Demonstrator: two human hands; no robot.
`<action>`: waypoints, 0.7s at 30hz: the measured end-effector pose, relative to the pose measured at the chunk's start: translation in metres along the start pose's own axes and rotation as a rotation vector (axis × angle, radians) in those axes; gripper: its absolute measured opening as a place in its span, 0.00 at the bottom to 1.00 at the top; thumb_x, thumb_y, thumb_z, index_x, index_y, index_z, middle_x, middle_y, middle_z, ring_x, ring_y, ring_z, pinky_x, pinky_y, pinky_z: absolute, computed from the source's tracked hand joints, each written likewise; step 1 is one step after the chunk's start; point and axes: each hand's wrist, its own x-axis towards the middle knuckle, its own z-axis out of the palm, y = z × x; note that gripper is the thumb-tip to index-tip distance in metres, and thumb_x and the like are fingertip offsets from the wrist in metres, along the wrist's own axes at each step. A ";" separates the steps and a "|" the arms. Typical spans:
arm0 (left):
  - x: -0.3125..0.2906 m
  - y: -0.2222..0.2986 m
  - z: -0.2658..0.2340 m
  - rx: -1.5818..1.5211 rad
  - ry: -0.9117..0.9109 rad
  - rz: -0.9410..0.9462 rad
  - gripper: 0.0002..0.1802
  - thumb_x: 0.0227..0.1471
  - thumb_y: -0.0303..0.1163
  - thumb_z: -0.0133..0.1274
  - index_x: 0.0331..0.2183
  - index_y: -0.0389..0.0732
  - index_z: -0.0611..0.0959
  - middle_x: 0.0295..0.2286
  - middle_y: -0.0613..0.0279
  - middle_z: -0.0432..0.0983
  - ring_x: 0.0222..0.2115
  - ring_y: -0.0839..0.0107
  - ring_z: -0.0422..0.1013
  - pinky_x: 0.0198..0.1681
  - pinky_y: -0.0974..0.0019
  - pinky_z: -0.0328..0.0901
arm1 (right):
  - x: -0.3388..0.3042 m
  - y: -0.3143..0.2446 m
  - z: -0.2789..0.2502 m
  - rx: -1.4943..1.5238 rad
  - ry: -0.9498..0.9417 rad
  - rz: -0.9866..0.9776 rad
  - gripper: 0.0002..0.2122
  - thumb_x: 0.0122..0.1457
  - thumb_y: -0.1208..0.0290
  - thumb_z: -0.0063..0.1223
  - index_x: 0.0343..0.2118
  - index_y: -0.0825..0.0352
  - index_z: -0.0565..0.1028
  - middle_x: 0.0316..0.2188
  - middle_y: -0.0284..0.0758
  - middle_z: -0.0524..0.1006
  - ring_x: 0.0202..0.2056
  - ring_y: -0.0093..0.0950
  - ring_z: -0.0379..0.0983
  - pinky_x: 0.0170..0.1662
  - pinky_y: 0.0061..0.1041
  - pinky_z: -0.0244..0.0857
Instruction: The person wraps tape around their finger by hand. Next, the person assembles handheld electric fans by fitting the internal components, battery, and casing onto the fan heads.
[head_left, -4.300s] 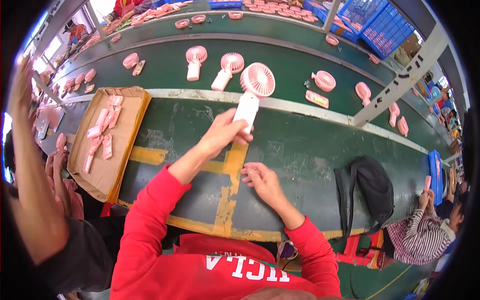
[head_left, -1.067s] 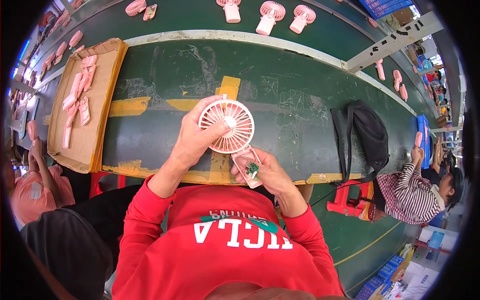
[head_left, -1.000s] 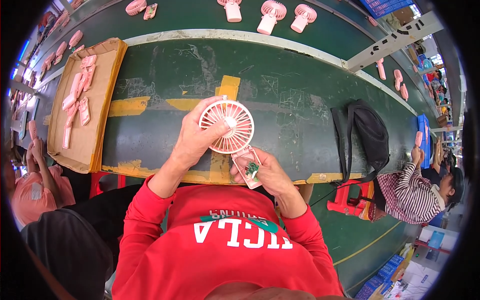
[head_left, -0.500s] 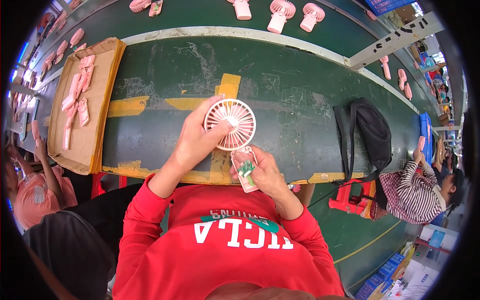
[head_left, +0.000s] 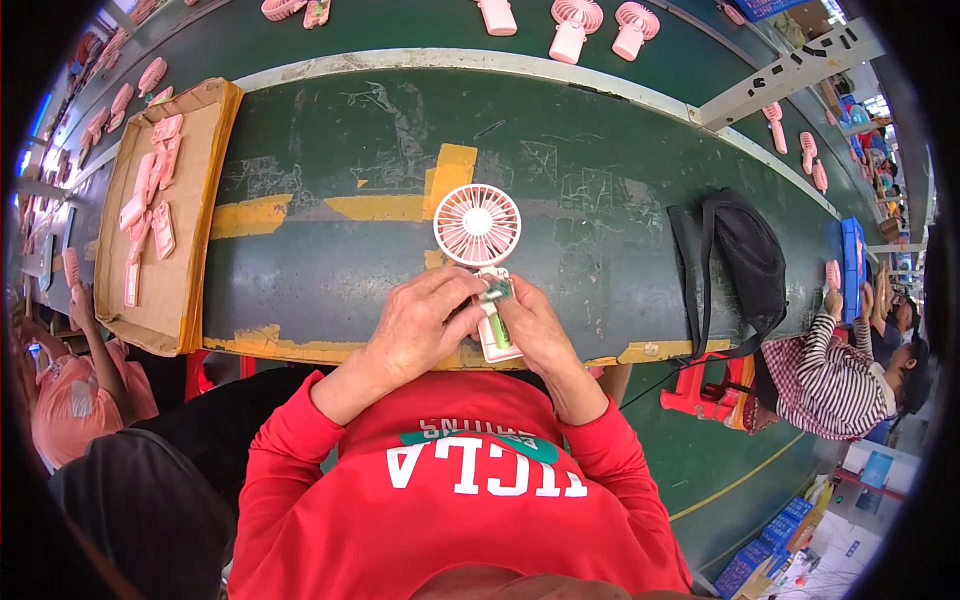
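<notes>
A small pink handheld fan (head_left: 477, 224) with a round white grille is held upright in front of my chest, at the table's near edge. Its handle stands uncovered, with a green circuit board (head_left: 495, 291) near the neck and a green cylinder, apparently a battery (head_left: 501, 330), below. Around the handle's right side my right hand (head_left: 535, 328) is closed. From the left, my left hand (head_left: 422, 325) pinches at the circuit board with thumb and fingers; their tips partly cover it.
On the left of the green table (head_left: 330, 300) stands a cardboard tray (head_left: 222, 210) with several pink casing parts. A black bag (head_left: 745, 265) lies at the right. Pink fans (head_left: 570, 30) rest on the belt beyond the pale rail. People sit on both sides.
My left hand has left the grille and come down to the circuit board at the handle. The fan now stands straighter, and the green cylinder in its handle has come into view.
</notes>
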 end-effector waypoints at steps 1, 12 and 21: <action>0.001 0.001 0.000 0.034 -0.009 0.043 0.11 0.41 0.24 0.57 0.32 0.37 0.76 0.29 0.57 0.74 0.30 0.56 0.72 0.31 0.61 0.68 | 0.002 0.005 -0.002 -0.008 0.021 -0.040 0.09 0.60 0.74 0.38 0.41 0.71 0.67 0.30 0.33 0.73 0.28 0.19 0.71 0.30 0.18 0.68; 0.002 0.002 0.001 -0.029 0.065 -0.101 0.07 0.45 0.20 0.53 0.31 0.32 0.78 0.26 0.52 0.76 0.23 0.66 0.74 0.26 0.69 0.68 | -0.001 0.004 0.003 -0.011 -0.012 -0.045 0.11 0.62 0.69 0.39 0.41 0.73 0.65 0.31 0.34 0.73 0.29 0.22 0.74 0.30 0.18 0.69; 0.000 -0.007 -0.003 -0.120 -0.010 -0.212 0.05 0.47 0.20 0.51 0.31 0.32 0.75 0.22 0.54 0.75 0.23 0.70 0.75 0.26 0.71 0.68 | -0.008 0.001 -0.005 0.279 -0.080 -0.001 0.19 0.64 0.59 0.32 0.45 0.71 0.65 0.36 0.38 0.74 0.34 0.25 0.74 0.37 0.22 0.70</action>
